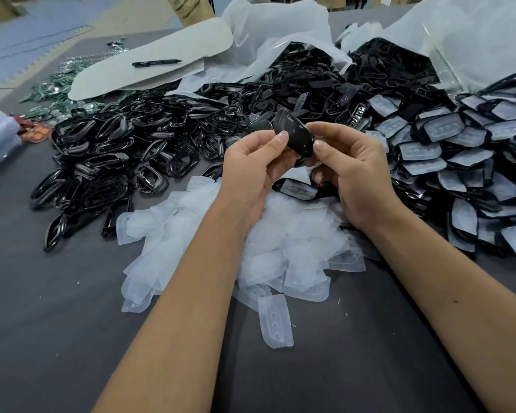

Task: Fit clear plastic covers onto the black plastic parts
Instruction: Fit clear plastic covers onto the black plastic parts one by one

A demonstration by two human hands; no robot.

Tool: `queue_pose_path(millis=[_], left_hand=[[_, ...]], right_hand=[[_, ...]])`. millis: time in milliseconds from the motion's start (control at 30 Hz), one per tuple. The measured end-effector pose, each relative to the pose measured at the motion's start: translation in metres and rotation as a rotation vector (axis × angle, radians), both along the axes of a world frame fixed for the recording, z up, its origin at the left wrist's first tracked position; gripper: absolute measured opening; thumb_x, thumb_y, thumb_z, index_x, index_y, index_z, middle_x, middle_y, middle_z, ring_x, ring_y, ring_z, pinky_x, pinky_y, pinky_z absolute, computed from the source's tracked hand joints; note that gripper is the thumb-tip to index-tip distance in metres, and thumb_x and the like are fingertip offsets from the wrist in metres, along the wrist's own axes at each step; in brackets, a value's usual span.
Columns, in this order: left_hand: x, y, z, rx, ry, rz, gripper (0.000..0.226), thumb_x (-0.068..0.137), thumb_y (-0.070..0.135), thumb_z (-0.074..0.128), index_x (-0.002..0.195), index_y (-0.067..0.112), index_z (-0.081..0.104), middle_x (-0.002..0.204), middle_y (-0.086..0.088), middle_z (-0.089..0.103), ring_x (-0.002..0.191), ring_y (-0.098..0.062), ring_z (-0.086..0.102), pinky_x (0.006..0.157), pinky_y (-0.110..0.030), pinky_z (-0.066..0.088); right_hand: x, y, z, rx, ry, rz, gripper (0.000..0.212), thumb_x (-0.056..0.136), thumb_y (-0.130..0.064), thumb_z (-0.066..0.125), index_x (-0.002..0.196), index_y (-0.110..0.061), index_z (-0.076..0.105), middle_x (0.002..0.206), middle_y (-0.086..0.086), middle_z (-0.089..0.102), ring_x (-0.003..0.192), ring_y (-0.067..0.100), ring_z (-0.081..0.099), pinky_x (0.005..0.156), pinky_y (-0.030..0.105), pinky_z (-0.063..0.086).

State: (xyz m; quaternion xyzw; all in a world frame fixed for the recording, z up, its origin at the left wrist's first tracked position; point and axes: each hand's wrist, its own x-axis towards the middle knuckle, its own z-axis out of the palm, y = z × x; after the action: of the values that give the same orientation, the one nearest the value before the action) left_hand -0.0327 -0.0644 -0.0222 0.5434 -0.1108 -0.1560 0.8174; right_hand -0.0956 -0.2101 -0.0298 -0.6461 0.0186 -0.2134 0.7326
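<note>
A: What takes the most room in the frame?

B: The grey surface. On it, at the right of the frame, lies the heap of finished parts, black with a cloudy cover on each. At the centre left is the pile of black frames, glossy, ring-shaped and hard. In the lower centre is the pile of clear covers, milky, thin and rounded, with small dimples.

A: And the piece in work?

B: It is the black part, held up at the centre of the frame, above the clear covers. The left hand pinches its left end between thumb and curled fingers; the right hand pinches its right end the same way. Whether a cover is already on it, I cannot tell.

A: How will it handle?

B: I judge it light and stiff, and a little slippery because it shines. The covers look soft and bendable. Holding the black part by its edges seems best, so the face stays free.
</note>
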Motion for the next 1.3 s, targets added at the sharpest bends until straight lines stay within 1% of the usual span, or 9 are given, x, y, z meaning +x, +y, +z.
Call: queue_pose_path(millis=[133, 200, 400, 567, 767, 933, 1000, 1100, 1300], left_hand=[[0.000, -0.001, 0.001, 0.014, 0.000, -0.008, 0.014, 0.102, 0.005, 0.059, 0.108, -0.004, 0.068, 0.101, -0.018, 0.072, 0.089, -0.022, 0.069, 0.076, -0.025, 0.059], [0.000, -0.001, 0.000, 0.019, 0.002, -0.010, 0.014, 0.103, 0.006, 0.059, 0.109, -0.004, 0.068, 0.102, -0.018, 0.072, 0.089, -0.022, 0.068, 0.075, -0.025, 0.058], [0.001, -0.001, -0.001, 0.051, -0.028, -0.026, 0.013, 0.104, 0.007, 0.056, 0.105, -0.001, 0.067, 0.094, -0.012, 0.073, 0.079, -0.014, 0.069, 0.070, -0.023, 0.057], [0.002, -0.001, 0.000, 0.082, -0.015, -0.016, 0.014, 0.105, 0.005, 0.055, 0.105, -0.004, 0.065, 0.091, -0.013, 0.068, 0.074, -0.013, 0.061, 0.067, -0.022, 0.054], [-0.001, -0.002, 0.002, 0.132, -0.034, -0.051, 0.014, 0.104, 0.004, 0.055, 0.098, 0.001, 0.067, 0.091, -0.014, 0.068, 0.084, -0.021, 0.061, 0.071, -0.024, 0.051], [-0.001, -0.001, 0.002, 0.212, -0.085, -0.096, 0.018, 0.104, 0.003, 0.054, 0.090, 0.007, 0.065, 0.086, -0.011, 0.063, 0.077, -0.017, 0.057, 0.070, -0.026, 0.049], [-0.001, 0.000, 0.003, 0.210, -0.079, -0.115, 0.018, 0.105, 0.003, 0.053, 0.093, 0.005, 0.066, 0.088, -0.011, 0.064, 0.078, -0.017, 0.057, 0.068, -0.024, 0.049], [-0.001, 0.001, 0.004, 0.196, -0.067, -0.140, 0.016, 0.106, 0.003, 0.050, 0.104, 0.001, 0.065, 0.089, -0.010, 0.066, 0.074, -0.011, 0.060, 0.062, -0.020, 0.050], [0.000, 0.002, 0.003, 0.146, -0.059, -0.174, 0.016, 0.107, 0.004, 0.048, 0.108, 0.000, 0.064, 0.093, -0.012, 0.065, 0.076, -0.013, 0.057, 0.062, -0.021, 0.049]], right_hand=[[0.001, 0.000, -0.002, -0.010, -0.021, -0.008, 0.034, 0.093, 0.007, 0.069, 0.125, -0.005, 0.069, 0.084, 0.004, 0.064, 0.078, 0.025, 0.063, 0.058, 0.027, 0.052], [0.001, -0.001, -0.002, -0.016, -0.030, -0.015, 0.039, 0.092, 0.007, 0.071, 0.128, -0.006, 0.068, 0.085, 0.006, 0.065, 0.079, 0.030, 0.062, 0.060, 0.028, 0.053], [0.001, -0.002, 0.000, -0.013, -0.063, 0.011, 0.047, 0.087, 0.012, 0.073, 0.129, -0.006, 0.062, 0.079, 0.004, 0.067, 0.081, 0.027, 0.062, 0.081, 0.036, 0.056], [-0.003, 0.001, 0.001, -0.122, -0.059, 0.000, 0.046, 0.087, 0.007, 0.076, 0.126, -0.008, 0.058, 0.080, 0.008, 0.069, 0.078, 0.028, 0.065, 0.073, 0.033, 0.056], [0.000, 0.004, 0.000, -0.079, -0.007, -0.052, 0.033, 0.098, 0.002, 0.063, 0.130, -0.005, 0.057, 0.082, 0.004, 0.067, 0.074, 0.013, 0.067, 0.062, 0.027, 0.056], [0.001, 0.000, -0.002, -0.046, -0.004, -0.067, 0.038, 0.094, 0.003, 0.070, 0.129, -0.007, 0.062, 0.087, -0.001, 0.072, 0.080, 0.017, 0.069, 0.071, 0.027, 0.058], [0.001, -0.002, -0.002, -0.011, -0.010, -0.052, 0.040, 0.091, 0.005, 0.074, 0.127, -0.007, 0.062, 0.082, -0.002, 0.073, 0.079, 0.021, 0.067, 0.075, 0.029, 0.059], [0.001, -0.005, 0.000, 0.060, -0.007, -0.001, 0.041, 0.088, 0.008, 0.074, 0.124, -0.008, 0.061, 0.077, -0.004, 0.073, 0.075, 0.015, 0.066, 0.073, 0.027, 0.057], [0.002, -0.006, 0.004, 0.139, 0.019, 0.060, 0.039, 0.087, 0.012, 0.072, 0.118, -0.009, 0.063, 0.074, -0.003, 0.071, 0.070, 0.013, 0.064, 0.071, 0.026, 0.056]])
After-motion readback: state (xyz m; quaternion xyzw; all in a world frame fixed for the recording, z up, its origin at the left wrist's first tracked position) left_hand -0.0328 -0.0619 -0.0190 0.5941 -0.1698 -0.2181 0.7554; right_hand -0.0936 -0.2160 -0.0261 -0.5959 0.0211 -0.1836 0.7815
